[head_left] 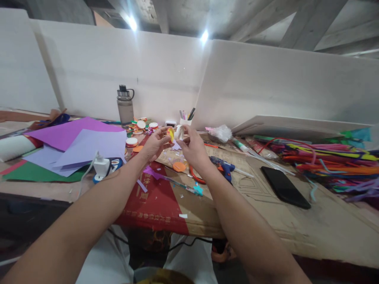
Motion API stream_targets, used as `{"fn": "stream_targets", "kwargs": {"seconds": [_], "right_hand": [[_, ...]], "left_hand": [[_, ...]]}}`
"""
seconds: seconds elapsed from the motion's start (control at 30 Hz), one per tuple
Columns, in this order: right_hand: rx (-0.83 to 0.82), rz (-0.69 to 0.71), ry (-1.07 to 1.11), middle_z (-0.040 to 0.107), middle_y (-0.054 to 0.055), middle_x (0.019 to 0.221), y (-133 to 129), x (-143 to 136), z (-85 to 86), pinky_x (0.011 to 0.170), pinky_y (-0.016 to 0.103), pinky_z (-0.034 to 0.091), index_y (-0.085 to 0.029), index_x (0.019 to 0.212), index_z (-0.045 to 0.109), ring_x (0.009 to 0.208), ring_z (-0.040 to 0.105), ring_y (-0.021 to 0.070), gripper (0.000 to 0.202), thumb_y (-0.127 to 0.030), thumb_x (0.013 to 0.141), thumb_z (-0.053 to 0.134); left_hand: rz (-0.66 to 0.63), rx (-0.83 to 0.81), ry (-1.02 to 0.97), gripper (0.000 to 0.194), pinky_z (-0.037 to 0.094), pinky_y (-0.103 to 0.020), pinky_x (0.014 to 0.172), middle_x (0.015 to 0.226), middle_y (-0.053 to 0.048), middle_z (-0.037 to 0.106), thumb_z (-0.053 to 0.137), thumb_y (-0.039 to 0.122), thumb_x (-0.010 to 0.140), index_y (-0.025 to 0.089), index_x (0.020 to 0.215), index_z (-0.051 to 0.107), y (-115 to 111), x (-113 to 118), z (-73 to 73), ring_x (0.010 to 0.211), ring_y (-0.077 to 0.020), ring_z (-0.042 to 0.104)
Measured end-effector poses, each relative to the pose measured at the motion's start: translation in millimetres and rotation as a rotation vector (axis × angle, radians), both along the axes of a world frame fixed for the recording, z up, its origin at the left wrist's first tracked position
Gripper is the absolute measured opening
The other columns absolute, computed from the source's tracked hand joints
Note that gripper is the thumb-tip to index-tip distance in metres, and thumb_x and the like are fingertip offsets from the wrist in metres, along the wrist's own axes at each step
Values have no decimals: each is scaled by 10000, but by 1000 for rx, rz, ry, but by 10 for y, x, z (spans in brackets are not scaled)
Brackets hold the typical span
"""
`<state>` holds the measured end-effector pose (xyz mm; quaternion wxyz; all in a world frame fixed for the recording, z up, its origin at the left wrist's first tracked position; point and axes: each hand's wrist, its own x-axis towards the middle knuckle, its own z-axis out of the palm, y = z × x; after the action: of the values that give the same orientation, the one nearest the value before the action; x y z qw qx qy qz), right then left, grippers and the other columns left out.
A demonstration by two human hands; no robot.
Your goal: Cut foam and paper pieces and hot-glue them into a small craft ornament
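Observation:
My left hand [156, 143] pinches a small round yellow disc [170, 135] with an orange-red rim. Close to it, my right hand [193, 149] has its fingers closed on a white ring-shaped strip [179, 132], perhaps a roll of tape or paper. The two pieces are held near each other above the cardboard. Below the hands lies an orange paper circle [179, 167]. Several round white-topped pieces, one of them a white disc with a red edge [132, 142], stand left of my left hand. Beside my right forearm rests a blue glue gun [227, 170].
Purple paper [74, 132] and a white plug adapter [101, 165] are on the left, with a water bottle [125, 106] behind. A phone [284, 186] and bundled coloured pipe cleaners [334, 161] lie right. A pen cup [186, 121] stands near the white panel.

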<state>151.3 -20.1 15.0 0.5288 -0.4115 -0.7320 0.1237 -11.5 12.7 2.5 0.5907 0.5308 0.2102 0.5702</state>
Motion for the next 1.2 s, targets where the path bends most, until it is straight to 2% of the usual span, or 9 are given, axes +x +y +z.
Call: {"fn": "stream_targets", "kwargs": {"seconds": [0.1,0.17,0.3,0.4,0.53,0.77,0.93,1.1,1.2], "right_hand": [[50,19,-52,531,110,1210,-10,16,-3,838,394,535,-252,1305,512,849,608,174,586,-26,764,528],[87,52,-79,522,103,1204,-9,16,0,877,396,527,-266,1268,548,962,598,196,595,5,739,505],[119,125,-28,538,94,1209,12,1,14,927,402,514,-276,1187,599,1145,537,230,441,-110,779,600],[67,143,54,571,82,1197,40,-5,6,916,416,518,-279,1137,617,1132,551,237,361,-246,784,682],[27,174,115,603,70,1162,52,-5,-8,918,416,513,-252,1045,627,1100,578,230,294,-235,761,701],[-35,166,218,598,87,1207,19,-13,8,925,426,521,-243,1202,525,1053,614,219,531,-265,716,738],[-39,178,208,625,87,1147,53,1,-6,914,412,532,-227,1133,582,1005,635,213,480,-298,695,767],[-51,106,177,640,79,1131,56,25,4,809,389,557,-245,1114,610,906,639,192,450,-311,698,770],[-70,138,174,632,72,1158,54,27,10,768,367,562,-258,1122,613,893,636,184,473,-311,682,779]], "left_hand": [[-78,-56,11,443,532,-297,735,1030,-49,659,772,441,697,205,1047,635,-9,1,-10,845,-151,622],[-156,-69,35,439,537,-300,731,1046,-61,663,745,470,725,201,1056,638,-2,8,-31,864,-163,629],[-159,-13,31,457,523,-278,769,1092,-64,652,787,372,709,207,1108,637,19,26,-71,916,-154,621],[-143,11,8,474,507,-285,813,1007,-54,658,800,318,703,203,1134,640,14,35,-71,886,-141,621],[-149,23,-12,462,488,-307,867,1052,-51,655,813,246,679,210,1110,647,-17,42,-41,939,-156,627],[-125,65,28,578,463,-330,897,1120,-76,663,830,177,617,210,1150,610,-17,29,-29,995,-192,623],[-92,92,33,607,459,-336,911,1158,-70,647,830,196,613,225,1176,604,9,14,-50,1034,-200,610],[-98,95,29,628,458,-335,921,1175,-81,637,815,199,628,230,1218,602,11,14,-45,1070,-213,597],[-107,96,26,611,461,-322,906,1173,-84,635,817,208,623,213,1200,613,-2,9,-28,1053,-204,599]]}}
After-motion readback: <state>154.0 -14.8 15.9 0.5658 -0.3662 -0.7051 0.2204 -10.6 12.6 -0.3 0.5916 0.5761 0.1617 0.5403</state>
